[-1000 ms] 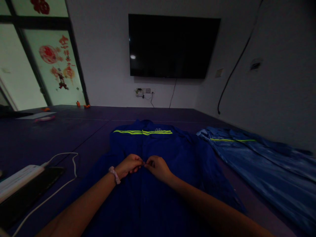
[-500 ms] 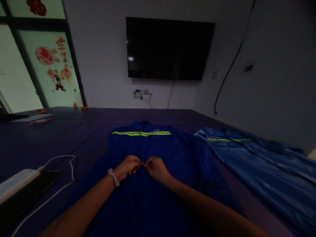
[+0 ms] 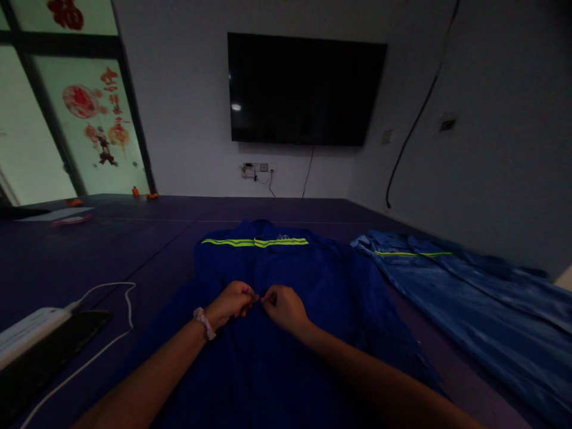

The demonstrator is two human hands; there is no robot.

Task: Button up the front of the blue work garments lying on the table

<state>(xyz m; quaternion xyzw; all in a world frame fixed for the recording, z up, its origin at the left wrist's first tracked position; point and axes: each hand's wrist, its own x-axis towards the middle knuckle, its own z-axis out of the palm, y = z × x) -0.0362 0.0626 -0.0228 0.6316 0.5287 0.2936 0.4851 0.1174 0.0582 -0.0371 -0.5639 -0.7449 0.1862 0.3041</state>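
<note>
Purple surface (image 3: 156, 235): left hand (image 3: 233, 300), right hand (image 3: 287, 310) pinch blue jacket (image 3: 313, 274).

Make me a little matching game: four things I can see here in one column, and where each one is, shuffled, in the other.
1. deep-blue jacket
2. paler blue garment
3. scrunchie
4. television

A. worn on the left arm
B. on the wall
C. under the left hand and right hand
D. at the right, away from both hands

Pairs: 1-C, 2-D, 3-A, 4-B
</note>
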